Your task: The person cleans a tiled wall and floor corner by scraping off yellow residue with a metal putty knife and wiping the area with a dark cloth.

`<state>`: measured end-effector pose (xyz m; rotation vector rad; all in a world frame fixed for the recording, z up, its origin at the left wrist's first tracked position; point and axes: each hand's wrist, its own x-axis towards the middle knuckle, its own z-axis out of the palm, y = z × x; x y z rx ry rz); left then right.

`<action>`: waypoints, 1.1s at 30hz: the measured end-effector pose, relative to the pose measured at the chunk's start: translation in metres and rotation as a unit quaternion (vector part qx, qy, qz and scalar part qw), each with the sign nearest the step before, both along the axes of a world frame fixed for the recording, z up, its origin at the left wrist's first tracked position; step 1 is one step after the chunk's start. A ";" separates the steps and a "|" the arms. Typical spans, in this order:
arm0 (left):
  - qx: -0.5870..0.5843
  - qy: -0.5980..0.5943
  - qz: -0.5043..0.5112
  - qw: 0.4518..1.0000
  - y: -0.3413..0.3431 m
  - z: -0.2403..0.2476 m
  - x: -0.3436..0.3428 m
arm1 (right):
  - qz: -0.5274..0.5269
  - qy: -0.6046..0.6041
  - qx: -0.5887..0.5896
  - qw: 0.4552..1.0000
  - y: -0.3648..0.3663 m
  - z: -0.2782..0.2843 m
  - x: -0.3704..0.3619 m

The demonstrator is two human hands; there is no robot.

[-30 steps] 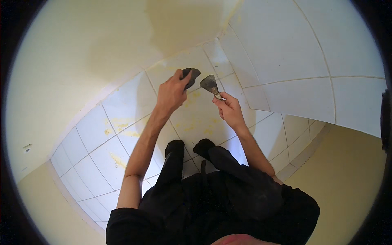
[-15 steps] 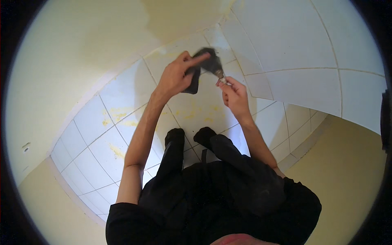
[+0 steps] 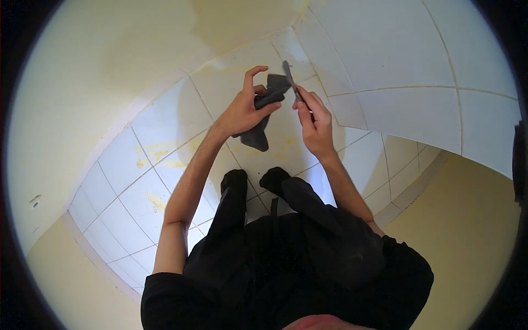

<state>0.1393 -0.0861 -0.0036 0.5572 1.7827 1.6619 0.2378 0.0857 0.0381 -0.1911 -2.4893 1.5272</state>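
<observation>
A dark grey cloth [image 3: 255, 138] is bunched in my left hand [image 3: 242, 113], pinched between the thumb and some of the fingers while the index finger stands raised and bent. Part of the cloth hangs below the palm, and another part reaches toward the scraper [image 3: 287, 70]. My right hand [image 3: 317, 127] grips that scraper by its handle, which the fingers mostly hide. The wide blade points up and away, seen nearly edge-on. Cloth and blade are close together; whether they touch, I cannot tell.
White floor tiles [image 3: 132, 206] carry yellow smears [image 3: 159, 157]. My two dark-socked feet [image 3: 235, 179] stand on them. A white tiled ledge [image 3: 407, 118] juts in on the right. Cream walls [image 3: 110, 66] close in the left and far sides, and another [image 3: 462, 220] the lower right.
The scraper has turned from showing its flat face to nearly edge-on. My left hand has moved off the blade, its index finger lifting, and the cloth now hangs lower and more crumpled.
</observation>
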 end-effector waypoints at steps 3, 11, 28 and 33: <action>0.043 -0.008 -0.033 0.998 0.009 0.002 0.002 | -0.025 -0.008 0.001 1.000 -0.010 0.013 -0.006; 0.211 -0.126 0.019 0.969 0.028 0.015 0.015 | 0.055 0.080 0.068 0.993 0.001 0.001 -0.007; 0.142 -0.077 0.017 0.987 0.041 -0.032 0.006 | 0.052 -0.151 -0.336 0.928 0.001 -0.139 0.007; 0.157 -0.040 0.036 0.986 0.027 -0.031 -0.011 | -0.015 0.047 -0.161 0.986 0.059 -0.144 -0.005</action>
